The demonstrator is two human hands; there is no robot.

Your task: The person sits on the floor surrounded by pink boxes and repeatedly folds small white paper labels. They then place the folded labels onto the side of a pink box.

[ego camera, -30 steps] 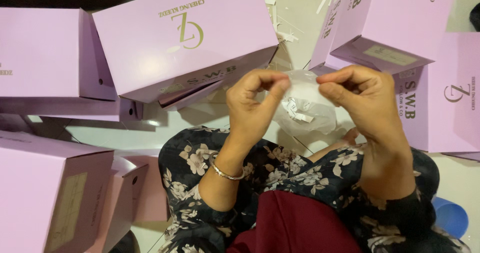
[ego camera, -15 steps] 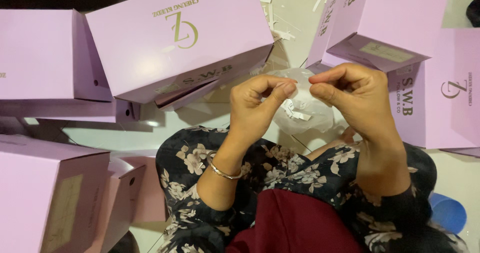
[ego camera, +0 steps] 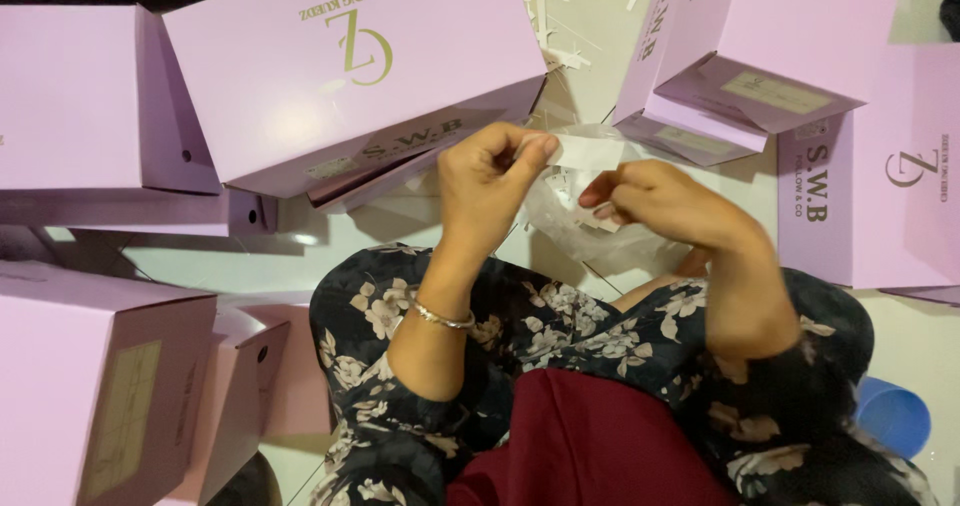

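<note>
My left hand [ego camera: 490,181] pinches the upper edge of a clear plastic bag [ego camera: 585,216] that holds small white paper pieces; a white strip [ego camera: 590,151] shows at its top, beside my thumb. My right hand [ego camera: 665,206] is closed on the bag's right side, a little lower than the left hand. Both hands hover above my lap, over a floral dark sleeve and maroon cloth [ego camera: 590,446]. A thin bracelet [ego camera: 445,316] circles my left wrist. The bag's lower part is crumpled behind my right hand.
Lilac cardboard boxes surround me: a large one [ego camera: 350,66] ahead, another [ego camera: 70,106] at the left, one [ego camera: 90,386] at the lower left, more [ego camera: 770,46] at the upper right and right [ego camera: 880,186]. White paper scraps [ego camera: 560,36] lie on the pale floor. A blue round object [ego camera: 893,416] sits lower right.
My hands have drawn apart: the left stays up with the bag's top edge, the right has dropped lower and to the right. The white strip now shows between them.
</note>
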